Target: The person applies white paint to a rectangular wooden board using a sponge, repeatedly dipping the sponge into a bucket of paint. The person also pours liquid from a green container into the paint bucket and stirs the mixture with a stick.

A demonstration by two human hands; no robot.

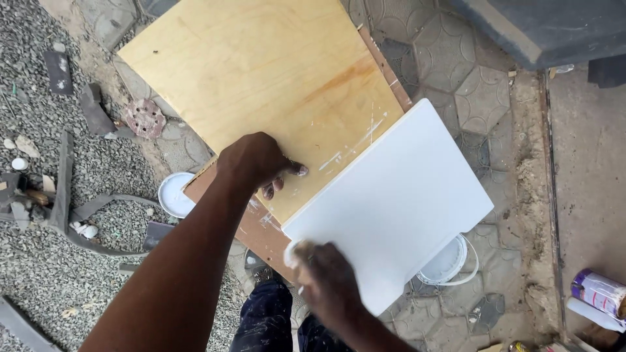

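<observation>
Nearest to cam: my right hand, low centre, curled round a small pale pad (cloth or sanding pad, can't tell which), pressed to the near corner of the white board. Fingers closed on the pad, knuckles up.

Item 2: left hand, fingers bent and spread a little, pressing flat on the plywood sheet just beside the white board's left edge. Nothing pinched; fingertips smeared white.

Item 3: white board, painted, rectangular, lying tilted across the near-right end of the plywood, overlapping it, right corner hanging past the edge.

Item 4: plywood sheet, pale wood, orange-brown streak and white smears near the white board. Sits on a brown board that shows along the near-left edge and far-right edge.

Item 5: white tub on the ground, partly under the brown board, left side. White bucket w/ handle, partly under the white board, right side.

Item 6: round sanding disc, reddish w/ holes, on paving left of the plywood.

Item 7: tin at far right edge, on the ground.

Item 8: gravel w/ dark scrap pieces, left. My paint-spattered dark trousers below.
</observation>
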